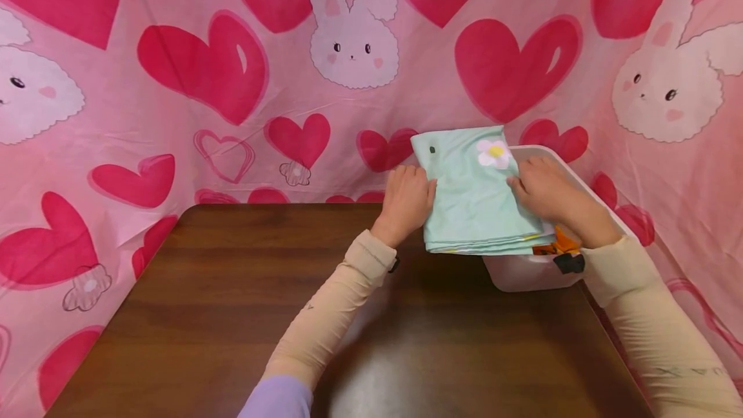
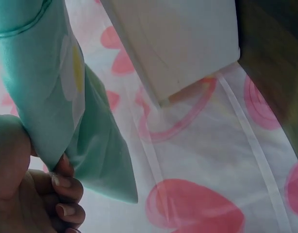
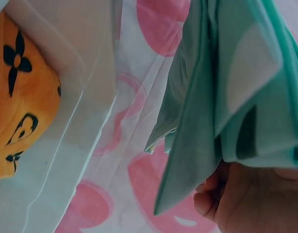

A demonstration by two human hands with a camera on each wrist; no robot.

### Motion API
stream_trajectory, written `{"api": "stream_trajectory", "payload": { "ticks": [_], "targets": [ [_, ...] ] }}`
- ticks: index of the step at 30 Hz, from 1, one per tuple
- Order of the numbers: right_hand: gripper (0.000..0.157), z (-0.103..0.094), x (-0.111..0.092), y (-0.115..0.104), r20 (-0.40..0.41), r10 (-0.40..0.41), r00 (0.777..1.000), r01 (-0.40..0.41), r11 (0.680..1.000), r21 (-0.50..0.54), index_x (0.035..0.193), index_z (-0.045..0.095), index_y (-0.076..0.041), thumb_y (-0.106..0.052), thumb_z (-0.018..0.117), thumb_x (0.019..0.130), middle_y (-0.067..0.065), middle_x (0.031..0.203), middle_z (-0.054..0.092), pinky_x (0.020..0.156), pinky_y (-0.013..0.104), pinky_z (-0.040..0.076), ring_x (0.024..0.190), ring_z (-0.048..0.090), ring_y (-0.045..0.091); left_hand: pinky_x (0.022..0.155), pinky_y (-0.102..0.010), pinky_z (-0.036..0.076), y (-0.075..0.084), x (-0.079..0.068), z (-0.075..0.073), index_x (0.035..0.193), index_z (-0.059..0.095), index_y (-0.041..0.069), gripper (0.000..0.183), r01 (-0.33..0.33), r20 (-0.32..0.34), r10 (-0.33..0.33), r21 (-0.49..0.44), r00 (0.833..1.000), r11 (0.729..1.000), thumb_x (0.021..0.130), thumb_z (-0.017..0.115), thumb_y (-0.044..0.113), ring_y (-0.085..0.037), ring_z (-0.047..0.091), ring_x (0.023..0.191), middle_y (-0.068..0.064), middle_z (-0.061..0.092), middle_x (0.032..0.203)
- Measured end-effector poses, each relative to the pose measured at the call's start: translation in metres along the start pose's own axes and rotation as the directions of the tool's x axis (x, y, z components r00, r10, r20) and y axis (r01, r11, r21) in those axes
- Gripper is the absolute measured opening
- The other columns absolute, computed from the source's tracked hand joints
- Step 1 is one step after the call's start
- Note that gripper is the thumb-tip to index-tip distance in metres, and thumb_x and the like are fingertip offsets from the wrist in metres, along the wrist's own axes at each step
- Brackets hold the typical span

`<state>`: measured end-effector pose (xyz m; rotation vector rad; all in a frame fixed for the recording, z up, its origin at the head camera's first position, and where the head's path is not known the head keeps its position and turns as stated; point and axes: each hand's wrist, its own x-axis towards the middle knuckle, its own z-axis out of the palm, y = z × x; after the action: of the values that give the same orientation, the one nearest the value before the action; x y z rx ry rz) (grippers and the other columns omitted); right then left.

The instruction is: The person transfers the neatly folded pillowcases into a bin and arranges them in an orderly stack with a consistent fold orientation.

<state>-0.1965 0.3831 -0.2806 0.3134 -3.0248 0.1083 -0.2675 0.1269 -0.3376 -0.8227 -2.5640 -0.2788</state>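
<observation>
A folded mint-green cloth (image 1: 470,199) with a white and yellow flower print hangs in the air between my two hands. My left hand (image 1: 404,202) pinches its left edge; in the left wrist view the thumb and curled fingers (image 2: 66,194) close on the fabric. On the other side my right hand (image 1: 545,189) grips the right edge, with its fingertips partly hidden behind the cloth. The cloth hangs in several layers, in front of and partly over a translucent white plastic bin (image 1: 522,276). Inside the bin lies an orange fabric item (image 3: 27,102) with dark printed motifs.
The bin stands at the right back of a dark brown wooden table (image 1: 244,315). A pink curtain (image 1: 354,108) with hearts and rabbits encloses the back and sides. Black straps (image 1: 569,263) sit at the wrists.
</observation>
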Motion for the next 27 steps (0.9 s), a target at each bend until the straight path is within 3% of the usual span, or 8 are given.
{"api": "stream_trajectory", "payload": {
  "ticks": [3, 11, 18, 27],
  "targets": [
    [0.036, -0.003, -0.001, 0.005, 0.007, 0.018, 1.000, -0.018, 1.000, 0.007, 0.112, 0.053, 0.014, -0.018, 0.061, 0.097, 0.030, 0.103, 0.055, 0.092, 0.062, 0.041, 0.104, 0.048, 0.049, 0.081, -0.035, 0.048, 0.006, 0.004, 0.002, 0.090, 0.065, 0.007, 0.037, -0.004, -0.001, 0.004, 0.009, 1.000, 1.000, 0.105, 0.047, 0.035, -0.024, 0.064, 0.090, -0.007, 0.066, 0.089],
    [0.057, -0.008, -0.007, 0.021, 0.064, 0.109, 0.992, -0.112, 0.992, 0.049, 0.135, 0.041, 0.016, -0.020, 0.062, 0.097, 0.035, 0.122, 0.049, 0.088, 0.059, 0.041, 0.105, 0.043, 0.047, 0.079, -0.035, 0.049, 0.022, 0.013, 0.007, 0.088, 0.067, 0.009, 0.040, -0.013, 0.007, 0.013, 0.015, 1.000, 1.000, 0.106, 0.044, 0.035, -0.025, 0.064, 0.089, -0.006, 0.067, 0.088],
    [0.046, -0.004, -0.009, 0.034, 0.022, 0.078, 0.997, -0.078, 0.997, 0.009, 0.122, 0.046, 0.019, -0.016, 0.060, 0.097, 0.035, 0.109, 0.052, 0.088, 0.059, 0.039, 0.100, 0.045, 0.049, 0.076, -0.037, 0.050, 0.032, 0.021, 0.012, 0.087, 0.068, 0.010, 0.041, -0.026, 0.010, 0.025, 0.042, 1.000, 0.999, 0.106, 0.044, 0.036, -0.026, 0.064, 0.089, -0.004, 0.068, 0.088],
    [0.055, -0.002, -0.012, 0.050, 0.025, 0.112, 0.993, -0.113, 0.994, 0.009, 0.132, 0.040, 0.023, -0.015, 0.059, 0.097, 0.035, 0.106, 0.051, 0.086, 0.060, 0.039, 0.101, 0.045, 0.050, 0.077, -0.035, 0.049, 0.046, 0.032, 0.023, 0.088, 0.069, 0.013, 0.042, -0.061, 0.026, 0.059, 0.076, 0.998, 0.995, 0.107, 0.041, 0.037, -0.024, 0.064, 0.090, -0.002, 0.069, 0.089]
  ]
}}
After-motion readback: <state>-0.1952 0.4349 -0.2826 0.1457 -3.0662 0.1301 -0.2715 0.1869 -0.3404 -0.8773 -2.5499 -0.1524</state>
